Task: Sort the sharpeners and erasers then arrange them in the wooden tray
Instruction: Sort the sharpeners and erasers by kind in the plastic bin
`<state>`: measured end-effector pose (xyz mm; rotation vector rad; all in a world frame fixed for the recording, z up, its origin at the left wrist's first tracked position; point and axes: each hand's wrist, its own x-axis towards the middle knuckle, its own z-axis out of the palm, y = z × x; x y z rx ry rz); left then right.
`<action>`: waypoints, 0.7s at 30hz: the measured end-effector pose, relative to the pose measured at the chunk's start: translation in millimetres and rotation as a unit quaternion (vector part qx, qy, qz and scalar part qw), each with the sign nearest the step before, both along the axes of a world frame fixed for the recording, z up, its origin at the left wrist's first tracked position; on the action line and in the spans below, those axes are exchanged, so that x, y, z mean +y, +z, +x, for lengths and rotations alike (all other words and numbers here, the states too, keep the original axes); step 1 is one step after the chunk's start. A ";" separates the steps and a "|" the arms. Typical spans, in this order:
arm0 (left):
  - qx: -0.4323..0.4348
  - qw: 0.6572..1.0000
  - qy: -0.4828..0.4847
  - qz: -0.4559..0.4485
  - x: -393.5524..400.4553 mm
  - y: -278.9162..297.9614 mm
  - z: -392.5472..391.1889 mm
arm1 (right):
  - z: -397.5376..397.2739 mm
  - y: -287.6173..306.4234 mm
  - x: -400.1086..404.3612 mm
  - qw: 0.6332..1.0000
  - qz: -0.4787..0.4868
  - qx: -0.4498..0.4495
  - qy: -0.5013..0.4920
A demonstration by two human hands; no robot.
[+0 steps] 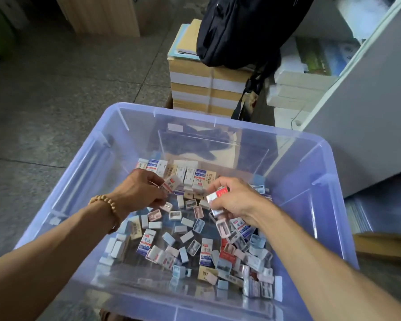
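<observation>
A large clear bluish plastic bin point(83, 181) fills the lower view. Several small boxed erasers and sharpeners point(185, 242) lie loose on its floor. Along the far side a neat row of upright eraser boxes point(183, 169) stands. My left hand point(139, 191), with a bead bracelet on the wrist, is shut on a red-and-white eraser box point(171, 183) near that row. My right hand point(232, 200) grips several small boxes, one red-and-white point(218, 193). No wooden tray is in view.
Behind the bin stand stacked paper reams point(208, 89) with a black backpack point(241, 28) on top. A grey cabinet point(368, 107) stands at the right, with white boxes beside it. Tiled floor point(56, 100) lies to the left.
</observation>
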<state>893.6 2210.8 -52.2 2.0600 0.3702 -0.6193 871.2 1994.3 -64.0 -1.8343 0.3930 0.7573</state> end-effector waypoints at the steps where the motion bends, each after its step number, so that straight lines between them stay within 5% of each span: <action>1: 0.003 1.000 0.010 -0.005 -0.3 -1.0 1.7 | -0.4 -0.3 1.8 1.000 0.002 0.001 0.001; 11: -0.044 0.994 0.095 0.014 -10.8 -18.1 25.5 | 19.5 -11.7 14.4 0.980 0.053 -0.053 -0.184; 16: -0.123 0.974 0.002 0.190 -16.9 -27.6 34.6 | 21.0 -14.8 26.4 0.979 0.066 -0.051 -0.185; 21: -0.199 0.911 -0.081 0.351 -8.0 -33.0 34.9 | 24.5 -13.8 35.3 0.970 0.118 -0.042 -0.209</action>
